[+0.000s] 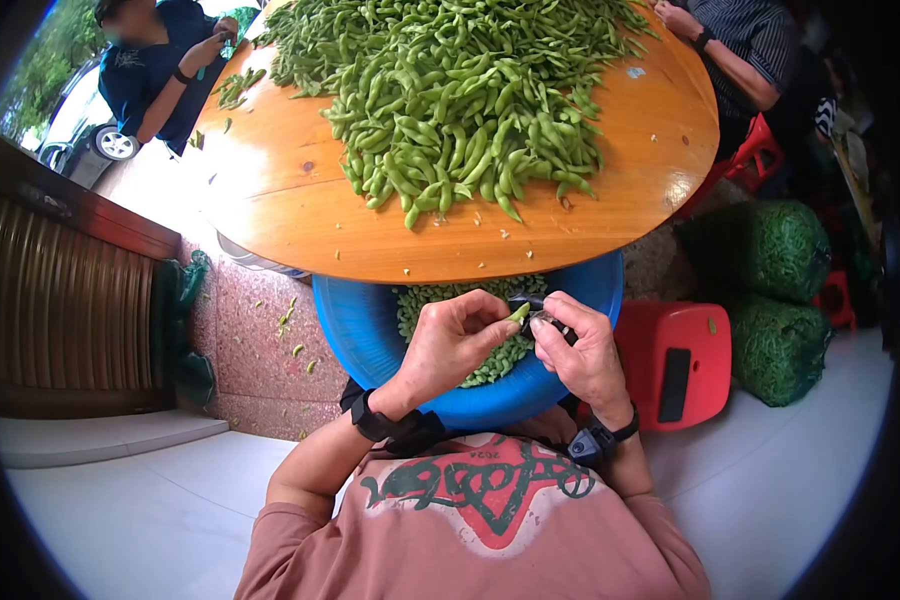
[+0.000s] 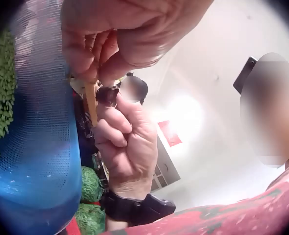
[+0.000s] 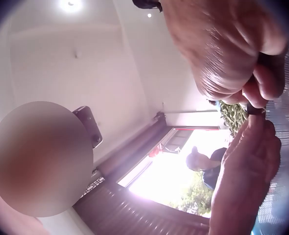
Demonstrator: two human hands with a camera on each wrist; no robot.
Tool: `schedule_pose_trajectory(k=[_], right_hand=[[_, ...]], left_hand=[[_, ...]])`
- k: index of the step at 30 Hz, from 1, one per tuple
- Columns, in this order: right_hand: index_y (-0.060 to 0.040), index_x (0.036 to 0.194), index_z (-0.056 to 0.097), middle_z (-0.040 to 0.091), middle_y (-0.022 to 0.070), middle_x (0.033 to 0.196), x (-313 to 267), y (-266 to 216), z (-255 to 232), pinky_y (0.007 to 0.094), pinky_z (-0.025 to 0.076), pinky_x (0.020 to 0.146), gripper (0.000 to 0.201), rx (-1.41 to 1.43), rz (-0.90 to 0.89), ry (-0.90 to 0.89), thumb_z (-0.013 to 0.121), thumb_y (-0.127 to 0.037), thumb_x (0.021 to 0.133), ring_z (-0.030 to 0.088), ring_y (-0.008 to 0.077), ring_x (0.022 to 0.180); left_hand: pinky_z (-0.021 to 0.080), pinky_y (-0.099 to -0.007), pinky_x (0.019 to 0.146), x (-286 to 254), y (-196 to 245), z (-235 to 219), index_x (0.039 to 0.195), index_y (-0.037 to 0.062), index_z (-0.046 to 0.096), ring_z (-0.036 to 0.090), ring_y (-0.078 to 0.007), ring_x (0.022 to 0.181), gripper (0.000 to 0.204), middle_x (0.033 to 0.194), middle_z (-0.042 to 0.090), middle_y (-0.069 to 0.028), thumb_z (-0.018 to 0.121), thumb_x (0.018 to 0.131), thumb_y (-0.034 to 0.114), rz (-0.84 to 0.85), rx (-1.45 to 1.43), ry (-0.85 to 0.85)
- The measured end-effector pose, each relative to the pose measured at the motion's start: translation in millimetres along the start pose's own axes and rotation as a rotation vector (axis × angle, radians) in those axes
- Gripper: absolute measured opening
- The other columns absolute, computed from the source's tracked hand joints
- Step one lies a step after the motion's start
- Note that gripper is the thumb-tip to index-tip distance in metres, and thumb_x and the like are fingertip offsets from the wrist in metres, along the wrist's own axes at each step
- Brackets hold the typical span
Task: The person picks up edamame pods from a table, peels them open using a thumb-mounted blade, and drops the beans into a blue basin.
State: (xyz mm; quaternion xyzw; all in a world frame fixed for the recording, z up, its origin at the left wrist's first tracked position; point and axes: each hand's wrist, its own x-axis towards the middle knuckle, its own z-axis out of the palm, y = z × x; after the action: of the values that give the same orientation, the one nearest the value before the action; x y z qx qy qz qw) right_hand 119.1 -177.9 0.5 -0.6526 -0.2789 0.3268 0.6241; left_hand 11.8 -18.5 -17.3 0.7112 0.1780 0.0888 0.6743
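Observation:
Over a blue basin (image 1: 345, 335) that holds shelled green beans (image 1: 495, 370), both hands are close together. My left hand (image 1: 448, 338) pinches a green soybean pod (image 1: 519, 313) between thumb and fingers. Facing it, my right hand (image 1: 585, 362) has its fingers curled round a small dark object (image 1: 562, 330), right at the pod's tip. In the left wrist view this dark piece (image 2: 107, 96) sits at the right hand's thumb and fingertip; I cannot tell its kind. The left hand's fingers hide most of the pod in both wrist views.
A large heap of pods (image 1: 470, 110) covers much of the wooden table (image 1: 280, 215) beyond the basin. To the right stand a red stool (image 1: 705, 370) and green mesh sacks (image 1: 780, 345). Two people (image 1: 150, 70) sit or stand at the table's far sides. Stray pods (image 1: 288, 315) lie on the floor.

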Motion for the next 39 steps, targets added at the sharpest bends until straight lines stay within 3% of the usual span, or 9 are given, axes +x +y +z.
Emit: schedule_pose_trajectory(k=[4,14,19,23,27,30,35,37,39], right_hand=[[0.0071,0.102,0.062,0.053,-0.0004,0.085,0.2,-0.3,-4.1,0.0201,0.041,0.051,0.013,0.04,0.061,-0.042,0.059,-0.003,0.094,0.051,0.003,0.062],[0.0057,0.102,0.064,0.048,-0.0024,0.078,-0.9,1.0,-9.9,0.0202,0.038,0.049,0.013,0.15,0.088,-0.127,0.058,-0.003,0.095,0.047,0.0023,0.059],[0.0016,0.1,0.065,0.045,-0.0052,0.07,0.9,-0.4,-20.2,0.0197,0.03,0.047,0.012,0.522,0.296,-0.313,0.056,-0.006,0.097,0.04,0.0012,0.055],[0.0009,0.099,0.064,0.046,-0.0057,0.07,-1.3,3.7,-14.1,0.0193,0.029,0.047,0.012,0.55,0.311,-0.298,0.055,-0.007,0.098,0.038,0.0014,0.055],[0.0023,0.1,0.064,0.05,-0.0031,0.073,-1.1,6.2,-1.2,0.0202,0.035,0.049,0.011,0.284,0.2,-0.142,0.056,-0.005,0.096,0.045,0.0029,0.058],[0.0056,0.098,0.062,0.055,0.0015,0.084,-2.7,14.0,8.0,0.0227,0.044,0.054,0.011,-0.018,0.005,-0.036,0.058,-0.004,0.094,0.057,0.0067,0.064],[0.0046,0.098,0.063,0.055,0.0005,0.083,-0.2,8.0,7.7,0.0215,0.043,0.052,0.01,0.075,0.054,-0.037,0.058,-0.004,0.094,0.054,0.005,0.063],[0.0044,0.098,0.063,0.054,0.0,0.082,1.9,13.2,6.5,0.0212,0.042,0.052,0.01,0.154,0.086,-0.058,0.057,-0.003,0.095,0.053,0.0044,0.063],[0.0038,0.097,0.064,0.053,-0.0021,0.079,3.8,18.2,5.3,0.0198,0.041,0.051,0.01,0.253,0.21,-0.097,0.057,-0.004,0.095,0.051,0.0022,0.063]], left_hand=[[0.039,-0.0177,0.051,-0.5,-0.2,-0.5,0.092,0.0014,0.064,0.051,-0.001,0.059,0.01,0.07,0.059,0.0048,0.071,0.091,0.009,-0.171,-0.22,-0.078],[0.035,-0.019,0.047,-4.1,-0.5,-1.5,0.091,0.0029,0.063,0.049,-0.0033,0.056,0.01,0.069,0.058,0.0028,0.071,0.091,0.009,-0.157,-0.223,-0.095],[0.032,-0.0217,0.042,-11.8,-14.4,-0.6,0.096,0.0059,0.062,0.048,-0.0108,0.049,0.014,0.066,0.057,-0.0059,0.068,0.093,0.018,-0.334,-0.966,-0.41],[0.034,-0.0214,0.043,-13.9,-17.9,0.8,0.097,0.006,0.06,0.048,-0.0112,0.049,0.014,0.068,0.057,-0.007,0.068,0.093,0.017,-0.317,-1.016,-0.389],[0.036,-0.0211,0.045,-11.9,-10.5,3.2,0.092,0.005,0.059,0.05,-0.0084,0.052,0.017,0.066,0.058,-0.0046,0.07,0.093,0.019,-0.205,-0.67,-0.24],[0.042,-0.0219,0.05,-13.5,-3.5,1.8,0.082,0.0016,0.062,0.051,-0.0032,0.058,0.029,0.063,0.059,0.0017,0.068,0.095,0.027,-0.054,0.091,-0.051],[0.044,-0.0219,0.053,-4.0,-0.6,-11.8,0.088,0.0008,0.068,0.054,-0.0053,0.06,0.03,0.068,0.064,-0.001,0.062,0.099,0.029,-0.116,0.031,-0.173],[0.046,-0.023,0.055,0.1,-1.4,-15.1,0.089,0.0006,0.068,0.058,-0.0077,0.063,0.034,0.072,0.067,-0.0033,0.056,0.102,0.03,-0.27,-0.355,-0.244],[0.047,-0.0242,0.057,3.0,-4.2,-20.3,0.09,0.0008,0.068,0.06,-0.0097,0.065,0.036,0.078,0.069,-0.0056,0.054,0.103,0.031,-0.3,-0.402,-0.302]])
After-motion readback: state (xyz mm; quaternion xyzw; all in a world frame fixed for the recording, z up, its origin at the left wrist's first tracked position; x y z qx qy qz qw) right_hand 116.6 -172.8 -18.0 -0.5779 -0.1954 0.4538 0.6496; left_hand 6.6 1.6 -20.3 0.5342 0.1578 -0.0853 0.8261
